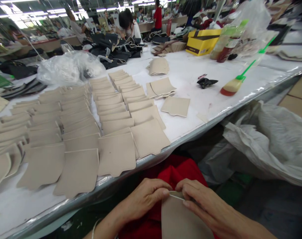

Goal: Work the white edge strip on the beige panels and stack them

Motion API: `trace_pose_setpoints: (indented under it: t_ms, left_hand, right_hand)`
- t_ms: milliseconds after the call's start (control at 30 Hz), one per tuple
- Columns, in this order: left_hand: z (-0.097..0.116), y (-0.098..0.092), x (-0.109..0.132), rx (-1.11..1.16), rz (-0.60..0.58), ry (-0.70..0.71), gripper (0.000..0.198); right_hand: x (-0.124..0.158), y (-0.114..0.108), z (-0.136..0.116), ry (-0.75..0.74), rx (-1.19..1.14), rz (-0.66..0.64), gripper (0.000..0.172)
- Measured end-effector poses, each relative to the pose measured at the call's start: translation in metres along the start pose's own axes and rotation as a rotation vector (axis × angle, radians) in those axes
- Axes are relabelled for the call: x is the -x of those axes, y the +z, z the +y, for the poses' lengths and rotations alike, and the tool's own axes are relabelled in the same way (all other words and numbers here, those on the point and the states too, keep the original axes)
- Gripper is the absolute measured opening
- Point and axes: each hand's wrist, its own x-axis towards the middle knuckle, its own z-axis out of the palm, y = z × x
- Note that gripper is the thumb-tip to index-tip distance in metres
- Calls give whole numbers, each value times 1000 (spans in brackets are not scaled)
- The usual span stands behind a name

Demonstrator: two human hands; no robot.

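Over my lap, both hands grip the top edge of a beige fabric piece [181, 219] with a pale edge line. My left hand [151, 192] pinches its left corner between thumb and fingers. A short way to the right, my right hand [198, 199] holds the same edge with curled fingers, the thumb lying in front. The lower part of the piece runs out of view. On the table beyond my left hand lie overlapping rows of similar beige pieces [116, 154], with a single piece [176, 106] and a small stack [161, 87] to their right.
On the white table [190, 127] stand a glue bottle with a green brush stem [232, 87], a crumpled black scrap [207, 83], a yellow box [202, 41] and plastic bottles [228, 43]. A white sack [270, 142] hangs at right. People work in the background.
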Motion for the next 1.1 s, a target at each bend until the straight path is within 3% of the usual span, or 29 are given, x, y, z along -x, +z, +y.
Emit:
trace_pose_setpoints:
  t_ms: [67, 167, 700, 1100]
  left_hand:
    - [4, 0, 3, -75, -4, -14, 21]
    - [3, 4, 2, -166, -1, -19, 9]
    - [-17, 18, 1, -192, -32, 15, 28]
    - [-8, 28, -3, -408, -12, 57, 21]
  right_hand:
    - [-1, 3, 2, 0, -1, -11, 16]
    - [-3, 5, 5, -6, -5, -7, 17]
    - [-4, 18, 14, -26, 91, -27, 16]
    - [-5, 21, 7, -54, 185, 40, 17]
